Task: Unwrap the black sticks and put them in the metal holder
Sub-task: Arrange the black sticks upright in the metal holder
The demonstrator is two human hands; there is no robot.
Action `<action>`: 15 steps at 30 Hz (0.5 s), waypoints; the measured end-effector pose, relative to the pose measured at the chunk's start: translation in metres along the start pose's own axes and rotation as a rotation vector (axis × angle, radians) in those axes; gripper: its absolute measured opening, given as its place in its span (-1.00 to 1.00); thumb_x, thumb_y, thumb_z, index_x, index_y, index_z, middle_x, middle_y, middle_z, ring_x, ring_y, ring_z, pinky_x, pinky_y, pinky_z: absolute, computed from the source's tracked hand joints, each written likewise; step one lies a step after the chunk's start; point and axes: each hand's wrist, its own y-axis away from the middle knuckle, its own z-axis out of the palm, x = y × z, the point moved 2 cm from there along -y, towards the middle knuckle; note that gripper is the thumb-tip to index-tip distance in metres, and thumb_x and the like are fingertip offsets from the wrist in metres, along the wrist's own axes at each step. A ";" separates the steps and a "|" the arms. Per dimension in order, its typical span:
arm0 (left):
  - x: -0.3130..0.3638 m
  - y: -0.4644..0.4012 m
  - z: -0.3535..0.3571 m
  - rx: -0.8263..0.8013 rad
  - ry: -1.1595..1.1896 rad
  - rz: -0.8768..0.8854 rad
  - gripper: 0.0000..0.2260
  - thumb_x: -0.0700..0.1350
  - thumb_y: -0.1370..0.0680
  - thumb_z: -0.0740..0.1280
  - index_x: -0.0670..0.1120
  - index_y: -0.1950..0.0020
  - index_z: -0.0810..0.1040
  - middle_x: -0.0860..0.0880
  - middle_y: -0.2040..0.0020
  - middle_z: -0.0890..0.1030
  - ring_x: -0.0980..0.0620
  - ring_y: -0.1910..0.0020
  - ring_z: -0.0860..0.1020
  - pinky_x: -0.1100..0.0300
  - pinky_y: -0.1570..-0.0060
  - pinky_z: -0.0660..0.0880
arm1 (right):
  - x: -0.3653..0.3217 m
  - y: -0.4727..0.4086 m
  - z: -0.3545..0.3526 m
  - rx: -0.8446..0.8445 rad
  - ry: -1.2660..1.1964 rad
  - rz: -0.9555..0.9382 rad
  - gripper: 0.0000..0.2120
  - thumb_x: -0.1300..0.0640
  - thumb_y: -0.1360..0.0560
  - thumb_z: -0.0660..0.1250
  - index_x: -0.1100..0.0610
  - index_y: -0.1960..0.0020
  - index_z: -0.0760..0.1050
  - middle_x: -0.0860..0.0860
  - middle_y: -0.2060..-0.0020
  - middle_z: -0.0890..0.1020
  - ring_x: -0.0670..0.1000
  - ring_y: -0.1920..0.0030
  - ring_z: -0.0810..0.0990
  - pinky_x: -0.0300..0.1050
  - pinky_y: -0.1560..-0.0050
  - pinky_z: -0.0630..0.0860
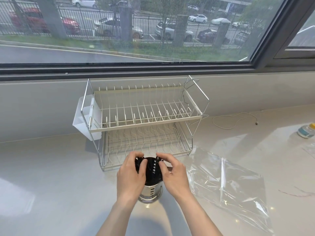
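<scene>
Both hands were gathered at the top of the metal holder point(150, 193), working on the bundle of black sticks point(152, 169) that stood inside it. The left hand point(132, 174) had its fingers curled over the sticks on the nine o'clock side, fingertips pressed into the dark mass, thumb tucked out of sight. The right hand point(172, 172) came in from three o'clock, its index finger and thumb pinching at the upper ends of the sticks while the other fingers hung loosely bent. Neither hand was spread wide; both were closed onto the bundle. I could not tell whether any wrapping was still on the sticks where the fingers covered them.

The sticks sat upright in the holder, their upper parts standing well above its rim, a row of small pale marks showing down one of them. The holder itself was a shiny perforated cylinder resting on the pale countertop point(51, 184), between the two forearms.

At twelve o'clock from the holder, just behind it, stood a two-tier wire dish rack point(144, 116) with a white plastic caddy point(81, 116) hung on its left end. At three to four o'clock a crumpled sheet of clear plastic wrap point(230, 183) lay flat on the counter. Farther off at two o'clock were a thin white cable point(233, 120) and a small bottle with a yellow cap point(306, 131) near the edge of view.
</scene>
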 end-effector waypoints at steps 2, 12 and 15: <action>0.000 0.002 -0.001 0.022 0.052 -0.051 -0.86 -0.02 -0.56 0.38 0.21 -0.04 0.51 0.35 0.05 0.59 0.14 0.02 0.61 0.19 0.02 0.44 | 0.002 -0.003 -0.002 0.074 0.012 0.019 -0.67 0.21 -0.54 0.37 -0.27 0.04 0.63 -0.38 0.06 0.70 -0.27 -0.01 0.67 -0.25 0.07 0.60; 0.000 0.008 -0.007 0.010 0.183 -0.096 -0.84 0.13 -0.49 0.41 0.19 -0.06 0.59 0.25 0.04 0.68 0.26 0.01 0.62 0.22 -0.02 0.51 | 0.004 -0.001 -0.001 0.137 0.003 0.049 -0.75 0.18 -0.52 0.40 -0.19 0.02 0.69 -0.39 0.10 0.71 -0.25 0.04 0.69 -0.32 0.13 0.60; 0.006 0.005 -0.009 0.036 0.178 -0.122 -0.91 0.03 -0.59 0.36 0.25 0.03 0.59 0.27 0.07 0.69 0.27 0.02 0.62 0.19 -0.03 0.53 | 0.003 -0.002 -0.001 0.135 0.012 0.050 -0.76 0.17 -0.51 0.41 -0.19 0.07 0.69 -0.36 0.13 0.72 -0.25 0.06 0.70 -0.30 0.15 0.61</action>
